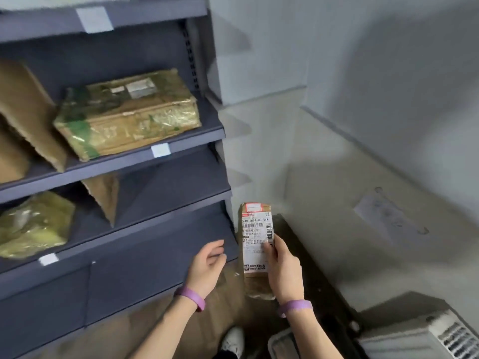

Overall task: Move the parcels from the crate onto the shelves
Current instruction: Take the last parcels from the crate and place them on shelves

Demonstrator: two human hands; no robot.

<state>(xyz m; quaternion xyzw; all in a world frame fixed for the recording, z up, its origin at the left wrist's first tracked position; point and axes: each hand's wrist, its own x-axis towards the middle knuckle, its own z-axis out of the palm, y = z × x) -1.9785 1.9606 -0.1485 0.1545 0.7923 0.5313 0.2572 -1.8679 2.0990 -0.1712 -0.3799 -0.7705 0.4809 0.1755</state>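
Cardboard parcel [255,281], label [256,229] blurred, gripped by right fingers [279,246]; left fingers [217,246] relaxed, empty.

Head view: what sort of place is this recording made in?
Probably a parcel storeroom or pickup point. The grey metal shelving carries white tags on its edges, tape-wrapped cardboard parcels lie on the shelves, and the right hand holds a small parcel with a barcode label.
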